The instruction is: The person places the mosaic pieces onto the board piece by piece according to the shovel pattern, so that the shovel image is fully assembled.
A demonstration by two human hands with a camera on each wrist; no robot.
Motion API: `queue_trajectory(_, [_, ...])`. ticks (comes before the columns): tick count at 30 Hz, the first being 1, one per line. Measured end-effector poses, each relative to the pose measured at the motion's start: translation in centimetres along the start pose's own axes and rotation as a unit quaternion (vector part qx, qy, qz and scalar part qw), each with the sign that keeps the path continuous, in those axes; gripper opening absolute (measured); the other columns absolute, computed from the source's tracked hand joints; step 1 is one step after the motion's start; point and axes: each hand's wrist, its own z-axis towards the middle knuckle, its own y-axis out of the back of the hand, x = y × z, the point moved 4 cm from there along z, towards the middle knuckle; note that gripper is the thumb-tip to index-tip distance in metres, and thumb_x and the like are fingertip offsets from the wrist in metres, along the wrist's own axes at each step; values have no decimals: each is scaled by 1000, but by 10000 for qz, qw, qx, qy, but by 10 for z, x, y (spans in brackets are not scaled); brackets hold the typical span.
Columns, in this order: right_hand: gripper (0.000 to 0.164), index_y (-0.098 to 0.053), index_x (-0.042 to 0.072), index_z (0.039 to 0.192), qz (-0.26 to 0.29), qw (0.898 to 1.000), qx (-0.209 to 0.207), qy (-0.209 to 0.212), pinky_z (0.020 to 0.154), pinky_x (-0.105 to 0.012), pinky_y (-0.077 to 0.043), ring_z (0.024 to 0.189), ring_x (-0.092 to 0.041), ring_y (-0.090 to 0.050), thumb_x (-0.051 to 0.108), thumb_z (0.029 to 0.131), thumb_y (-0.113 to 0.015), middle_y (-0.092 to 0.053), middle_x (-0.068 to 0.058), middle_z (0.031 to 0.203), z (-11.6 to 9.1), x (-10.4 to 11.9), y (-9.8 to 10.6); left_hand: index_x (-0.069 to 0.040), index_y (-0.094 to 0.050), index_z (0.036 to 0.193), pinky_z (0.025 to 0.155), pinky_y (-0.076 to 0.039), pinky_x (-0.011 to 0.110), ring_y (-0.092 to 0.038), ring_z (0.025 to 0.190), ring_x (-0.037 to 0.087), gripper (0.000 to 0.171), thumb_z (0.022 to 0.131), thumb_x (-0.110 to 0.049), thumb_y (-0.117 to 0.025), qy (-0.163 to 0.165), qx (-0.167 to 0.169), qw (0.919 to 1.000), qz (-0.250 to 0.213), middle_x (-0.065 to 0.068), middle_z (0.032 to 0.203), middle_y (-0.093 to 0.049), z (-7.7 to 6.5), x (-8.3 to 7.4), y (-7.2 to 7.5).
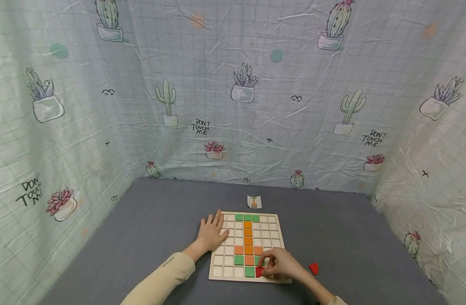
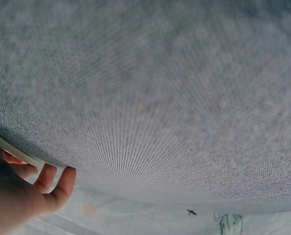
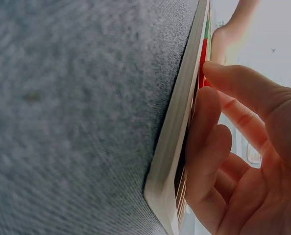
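A wooden grid board (image 1: 218,271) lies on the grey table, with green, orange and salmon square tiles in some of its cells. My left hand (image 1: 211,233) rests on the board's left edge with fingers spread; in the left wrist view its fingertips (image 2: 67,178) reach over the rim. At the bottom row, my right hand (image 1: 280,263) pinches a red tile (image 1: 259,271) beside a green tile (image 1: 249,271). In the right wrist view the thumb tip (image 3: 215,69) is right at the red tile (image 3: 203,61), and the other fingers curl in close above the board's edge.
Another red piece (image 1: 313,268), with one rounded side, lies on the table right of the board. Beyond the far edge sits a small printed card (image 1: 254,202) with a grid pattern. A cactus-print sheet (image 1: 233,106) encloses the table at the back and sides.
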Motion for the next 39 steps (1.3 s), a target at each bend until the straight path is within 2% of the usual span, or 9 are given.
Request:
queue_trajectory(8, [10, -66, 10, 81, -41, 10000, -71, -23, 43, -21, -40, 41, -5, -50, 15, 73, -71, -62, -12, 56, 0, -3, 0, -5, -31, 139, 86, -32, 51, -35, 124, 35, 62, 93, -47, -33, 18, 104, 9999, -55, 14, 145, -27, -1, 0, 2])
queue_trajectory(14, [14, -66, 9, 85, 320, 9995, 36, -4, 44, -21, -41, 44, -6, -52, 18, 75, -70, -62, -15, 60, -1, -10, 3, -4, -32, 139, 86, -32, 52, -36, 123, 36, 62, 93, -46, -34, -20, 64, 9999, -134, 15, 145, -28, -2, 0, 4])
queue_trajectory(21, [14, -65, 8, 86, 328, 9993, -179, -26, 43, -22, -43, 43, -5, -52, 19, 78, -68, -61, -13, 59, -9, -16, 13, -5, -32, 139, 85, -32, 51, -36, 123, 35, 62, 93, -46, -33, -41, 2, 9999, -92, 15, 145, -28, -1, -1, 3])
queue_trajectory(28, [12, -64, 3, 87, 306, 9987, -366, -168, 43, -25, -45, 42, -12, -53, 12, 79, -66, -60, -22, 62, -16, -20, 21, -5, -31, 139, 86, -32, 51, -36, 123, 35, 62, 93, -47, -32, -26, 34, 10000, -70, 14, 145, -28, -1, 0, 0])
queue_trajectory(32, [13, -64, 1, 88, 309, 9984, -435, -210, 42, -25, -44, 43, -11, -52, 11, 79, -65, -60, -24, 62, -19, -23, 24, -5, -31, 139, 86, -32, 51, -36, 123, 34, 62, 93, -47, -32, -26, 25, 10000, -53, 14, 145, -28, -1, 1, 0])
queue_trajectory(39, [13, -64, 6, 85, 116, 9984, -530, -168, 42, -20, -39, 45, -3, -48, 18, 79, -66, -59, -13, 58, -31, -30, 36, -4, -32, 138, 85, -32, 51, -37, 122, 35, 62, 93, -47, -34, -24, -8, 10000, -28, 14, 144, -29, -1, 0, 2])
